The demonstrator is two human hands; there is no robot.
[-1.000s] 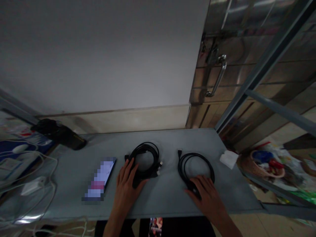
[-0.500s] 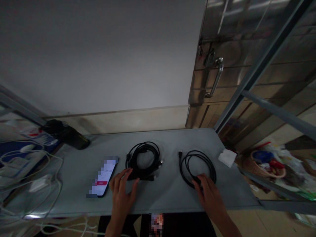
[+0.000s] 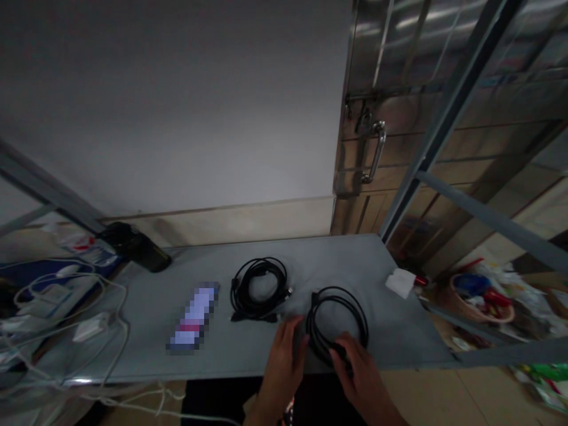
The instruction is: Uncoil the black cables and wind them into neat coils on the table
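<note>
A coiled black cable [image 3: 362, 313] lies at the table's front, with a dark plug at its upper left. My right hand [image 3: 357, 370] has its thumb and fingers closed on the near side of this coil. At the coil's left edge is my left hand [image 3: 284, 349], thumb and fingers apart and nothing held; whether the thumb touches the cable I cannot tell. A second black cable coil [image 3: 239, 293], thicker and with several plugs showing, rests flat farther left, just beyond my left fingertips.
A phone [image 3: 195, 316] with a lit screen lies left of the coils. Behind it a dark bottle [image 3: 137, 247] lies tilted near the wall. White cords [image 3: 119, 337] tangle at the left, and a crumpled white tissue [image 3: 400, 282] sits at the right edge.
My left hand has moved right, from the thicker coil to the other coil's side. My right hand has drawn that coil nearer and to the left. The view has shifted slightly.
</note>
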